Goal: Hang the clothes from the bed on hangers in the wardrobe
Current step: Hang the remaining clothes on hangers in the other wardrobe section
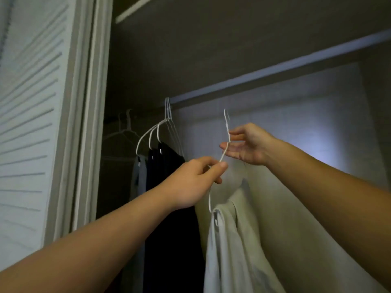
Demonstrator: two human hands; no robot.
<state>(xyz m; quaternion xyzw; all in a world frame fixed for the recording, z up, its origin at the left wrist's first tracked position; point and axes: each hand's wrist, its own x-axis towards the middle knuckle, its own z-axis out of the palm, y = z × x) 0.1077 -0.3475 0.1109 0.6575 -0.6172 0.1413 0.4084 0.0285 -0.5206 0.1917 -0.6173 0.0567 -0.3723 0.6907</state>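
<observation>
A white wire hanger (226,132) carries a pale green garment (237,240) that droops to the lower right. My left hand (194,180) pinches the hanger's sloping wire between thumb and forefinger. My right hand (247,144) is at the hanger's neck, fingers loosely spread, with a fingertip and thumb touching the wire. The hook points up, a little below the wardrobe rail (275,69) and apart from it.
Three white wire hangers (167,115) hang on the rail's left end with dark garments (169,187) and a pale one (138,174). Empty hangers (124,132) sit further left in shadow. A louvred door (31,123) stands at the left. A shelf spans above the rail.
</observation>
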